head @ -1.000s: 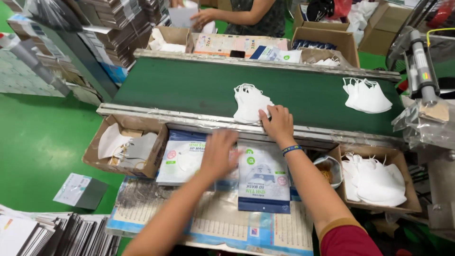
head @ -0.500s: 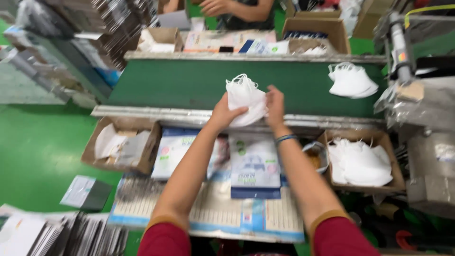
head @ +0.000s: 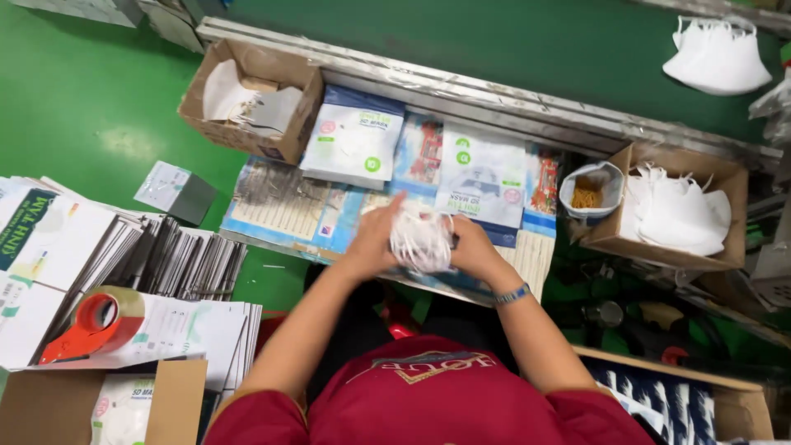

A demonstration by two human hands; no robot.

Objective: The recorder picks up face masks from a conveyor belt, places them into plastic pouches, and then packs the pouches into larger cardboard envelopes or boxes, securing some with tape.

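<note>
Both hands, left hand and right hand, have drawn back from the belt, each grip closed on the white mask bundle above the desk, squaring it before a flat pouch is needed.

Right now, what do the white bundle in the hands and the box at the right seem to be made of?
The stack of white face masks, gripped between the left hand and the right hand, looks like soft, matte non-woven fabric: it creases and has thin ear loops. The open box holding more masks looks like plain brown corrugated cardboard, matte with raw flap edges.
</note>
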